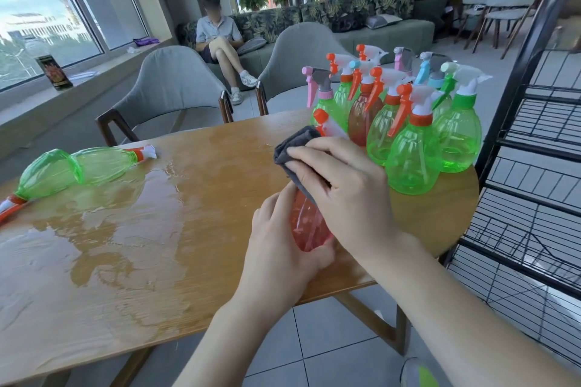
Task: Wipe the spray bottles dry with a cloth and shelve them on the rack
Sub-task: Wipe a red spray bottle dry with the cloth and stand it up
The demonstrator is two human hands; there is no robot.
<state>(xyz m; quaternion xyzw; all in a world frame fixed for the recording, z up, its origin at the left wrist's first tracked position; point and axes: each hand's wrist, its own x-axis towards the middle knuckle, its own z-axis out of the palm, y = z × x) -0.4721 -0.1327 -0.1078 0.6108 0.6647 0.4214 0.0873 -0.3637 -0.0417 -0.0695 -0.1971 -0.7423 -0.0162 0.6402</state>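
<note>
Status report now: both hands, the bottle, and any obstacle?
Left hand grips red spray bottle at base. Right hand presses grey cloth on it. Wire rack holds no bottles. Tabletop wet.

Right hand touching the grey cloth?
Touching. Head view: the right hand lies over the grey cloth, fingers pressing it onto the red spray bottle gripped by the left hand.

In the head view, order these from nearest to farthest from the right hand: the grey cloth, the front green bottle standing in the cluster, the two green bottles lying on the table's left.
1. grey cloth: under the right hand, held against the red bottle.
2. front green bottle: standing just to its right.
3. lying green bottles: far left on the wet table.
</note>
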